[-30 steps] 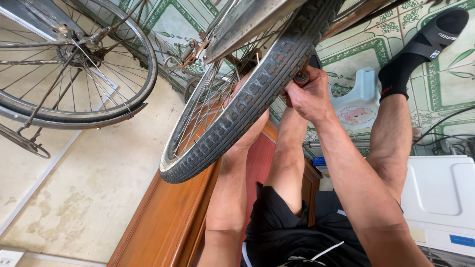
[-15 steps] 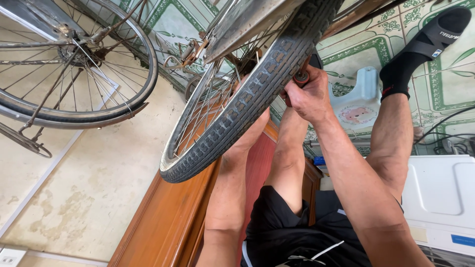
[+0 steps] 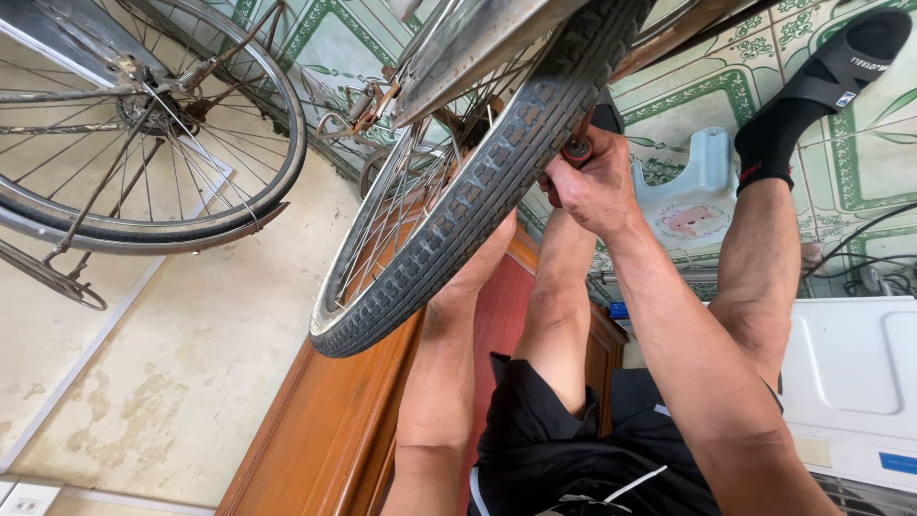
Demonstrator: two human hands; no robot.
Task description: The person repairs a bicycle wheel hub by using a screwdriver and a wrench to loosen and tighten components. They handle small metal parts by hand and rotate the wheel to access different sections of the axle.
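My right hand (image 3: 597, 182) is clenched around a tool with a dark red handle (image 3: 576, 150), pressed just behind the tyre (image 3: 478, 196) of the bicycle wheel that fills the middle of my view. My fingers (image 3: 564, 186) curl tight round the grip, and its tip disappears behind the tread, so I cannot tell what it meets there. My left hand is hidden behind the same wheel; only the left forearm (image 3: 444, 373) shows, running up to the rim, so I cannot tell whether that hand is clenched or released. The wheel sits tilted, its spokes (image 3: 401, 210) and the shiny metal mudguard (image 3: 478, 48) close above it. A second bicycle wheel (image 3: 143, 124) stands well apart on the left, over the pale floor (image 3: 162, 382). My knees frame the work, one foot in a black sock (image 3: 812, 86) resting on the green patterned tiles (image 3: 860, 162). A small light-blue plastic stool (image 3: 688, 191) stands just beyond my right hand, and a wooden cabinet edge (image 3: 334, 430) runs beneath the wheel.
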